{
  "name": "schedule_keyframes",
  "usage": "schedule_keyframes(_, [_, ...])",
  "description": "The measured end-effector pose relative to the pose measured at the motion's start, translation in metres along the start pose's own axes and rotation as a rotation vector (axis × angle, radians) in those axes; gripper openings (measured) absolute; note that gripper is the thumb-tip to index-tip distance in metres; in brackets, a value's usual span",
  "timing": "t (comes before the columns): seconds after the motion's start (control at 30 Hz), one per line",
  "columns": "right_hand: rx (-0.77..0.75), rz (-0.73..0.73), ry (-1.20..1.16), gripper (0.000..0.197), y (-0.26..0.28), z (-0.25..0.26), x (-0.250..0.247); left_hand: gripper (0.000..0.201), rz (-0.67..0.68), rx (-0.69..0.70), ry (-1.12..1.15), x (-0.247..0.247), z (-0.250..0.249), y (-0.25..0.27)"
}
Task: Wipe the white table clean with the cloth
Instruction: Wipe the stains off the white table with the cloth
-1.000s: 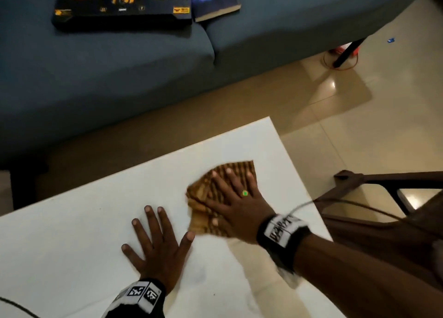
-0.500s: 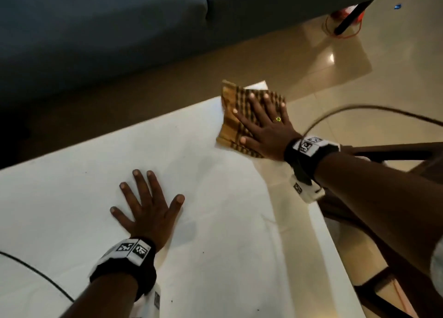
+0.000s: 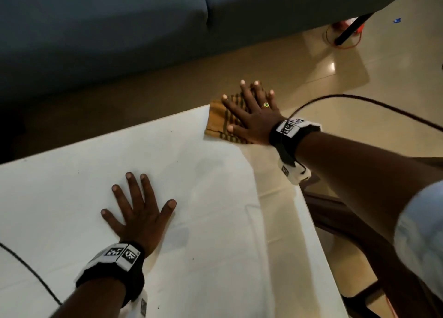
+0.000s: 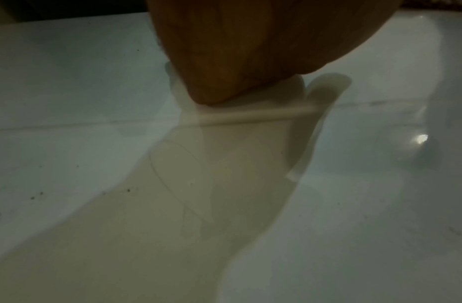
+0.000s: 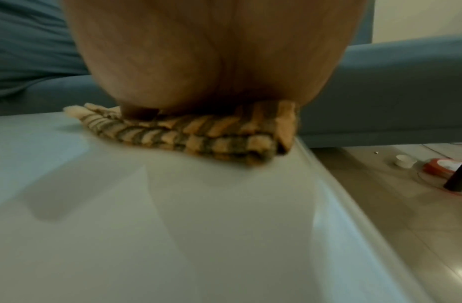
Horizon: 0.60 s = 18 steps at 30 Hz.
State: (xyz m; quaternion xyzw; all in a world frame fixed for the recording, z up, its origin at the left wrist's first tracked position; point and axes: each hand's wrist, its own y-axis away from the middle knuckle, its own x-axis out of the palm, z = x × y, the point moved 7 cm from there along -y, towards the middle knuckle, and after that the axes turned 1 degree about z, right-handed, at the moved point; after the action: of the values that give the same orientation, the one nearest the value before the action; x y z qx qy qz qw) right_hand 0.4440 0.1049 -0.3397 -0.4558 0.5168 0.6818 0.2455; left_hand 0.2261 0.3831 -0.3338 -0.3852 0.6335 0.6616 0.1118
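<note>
a long blue-grey fabric sofa [image 3: 119, 30] fills the far side. just beside its black leg [image 3: 352, 30], on the glossy beige tiled floor [image 3: 311, 66], lie an orange coiled cable [image 3: 345, 39] and a small white cup [image 5: 405, 161].

A home living room: a blue sofa [image 3: 119, 30] faces a low white table [image 3: 215, 221] on tiled floor [image 3: 311, 78].

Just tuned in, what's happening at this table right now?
A person is wiping the white table with a folded, striped brown cloth. The right hand presses flat on the cloth with its fingers spread, out at the table's far right corner, fingertips reaching past the edge. The left hand rests flat on the tabletop nearer the person, holding nothing. A few dark specks show on the surface near the left wrist. A blue sofa stands beyond the table.
</note>
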Motion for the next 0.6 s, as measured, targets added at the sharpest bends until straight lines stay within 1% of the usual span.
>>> schedule_keyframes(0.07, [-0.036,-0.016,-0.014,0.075,0.029,0.008,0.019,0.09,-0.002,-0.006,0.004,0.0,0.0,-0.001])
schedule_keyframes(0.17, [-0.131,-0.064,-0.007,0.077,0.098,0.031,0.053,0.092,0.022,-0.017,0.004,0.0,0.003,-0.002])
schedule_keyframes(0.23, [-0.166,-0.033,-0.002,0.077,0.128,0.037,0.07,0.092,0.016,-0.016,0.009,0.001,0.005,-0.003])
schedule_keyframes(0.27, [-0.174,-0.01,-0.007,0.076,0.13,0.035,0.071,0.09,0.008,-0.014,0.006,0.001,0.005,-0.004])
schedule_keyframes(0.33, [-0.162,0.003,-0.019,0.072,0.113,0.028,0.059,0.086,-0.007,-0.004,0.01,0.001,0.004,-0.004])
schedule_keyframes(0.4, [-0.093,-0.04,-0.044,0.072,0.077,0.02,0.039,0.086,-0.031,0.008,0.018,0.0,0.003,-0.006])
schedule_keyframes(0.5, [-0.004,-0.055,-0.055,0.072,0.028,0.006,0.013,0.094,-0.067,0.01,0.006,0.002,0.003,-0.005])
schedule_keyframes(0.57, [-0.008,-0.052,-0.004,0.067,0.017,0.007,0.009,0.096,-0.1,0.018,0.015,0.0,0.003,-0.006])
schedule_keyframes(0.6, [-0.021,-0.051,0.021,0.066,0.021,0.01,0.012,0.095,-0.109,0.018,0.021,0.004,0.005,-0.006])
